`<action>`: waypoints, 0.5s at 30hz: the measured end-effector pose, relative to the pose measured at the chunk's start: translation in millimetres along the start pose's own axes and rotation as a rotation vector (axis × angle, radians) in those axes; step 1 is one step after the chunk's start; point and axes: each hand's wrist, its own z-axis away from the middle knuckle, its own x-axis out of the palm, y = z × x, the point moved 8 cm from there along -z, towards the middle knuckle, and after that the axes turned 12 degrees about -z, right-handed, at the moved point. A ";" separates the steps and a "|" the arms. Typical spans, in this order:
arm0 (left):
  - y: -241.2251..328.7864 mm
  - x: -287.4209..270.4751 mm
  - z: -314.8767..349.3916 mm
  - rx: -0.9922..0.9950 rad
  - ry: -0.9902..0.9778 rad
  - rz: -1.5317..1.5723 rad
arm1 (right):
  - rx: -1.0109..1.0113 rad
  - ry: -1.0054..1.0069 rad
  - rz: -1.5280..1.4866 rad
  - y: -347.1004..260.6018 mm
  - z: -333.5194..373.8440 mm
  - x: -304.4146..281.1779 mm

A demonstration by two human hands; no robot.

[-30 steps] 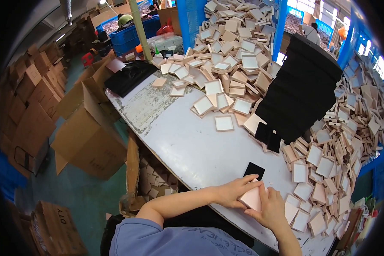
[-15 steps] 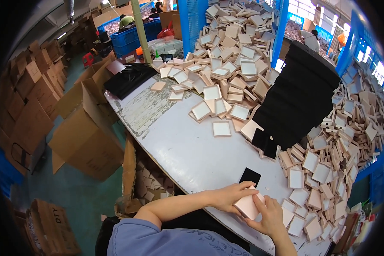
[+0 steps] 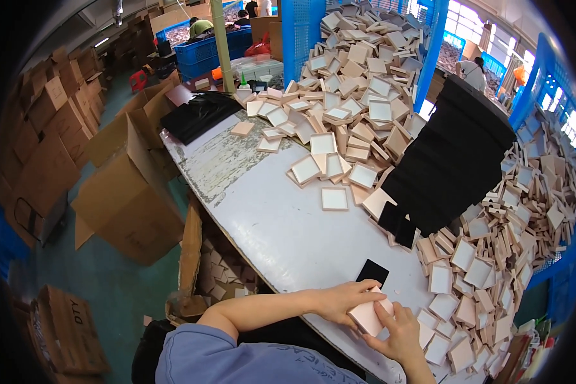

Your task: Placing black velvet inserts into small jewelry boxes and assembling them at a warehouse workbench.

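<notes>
A small pale pink cardboard box [image 3: 367, 316] is held between my two hands above the near edge of the table. My left hand [image 3: 344, 301] grips it from the far left side, with the thumb over its upper end. My right hand [image 3: 398, 329] closes on it from the right, thumb along its side. What lies inside or under the box is hidden. Just beyond my left hand a black square pad [image 3: 373, 272] lies flat on the white table [image 3: 275, 224]. A single open box piece with a white inside [image 3: 335, 199] rests farther up the table.
Pale box pieces [image 3: 358, 83] heap at the back and down the right side [image 3: 467, 301]. A tall stack of black sheets [image 3: 451, 157] leans among them. Black plastic [image 3: 198, 116] covers the far left corner. Open cartons [image 3: 131, 198] stand left on the floor. Other people work far off.
The view has shifted slightly. Both hands still hold the pale box, with the fingers resettled a little and the box tilted somewhat differently.
</notes>
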 end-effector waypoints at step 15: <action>-5.9 6.5 3.7 0.001 -0.004 0.015 | -0.013 0.028 -0.101 6.7 2.5 -1.1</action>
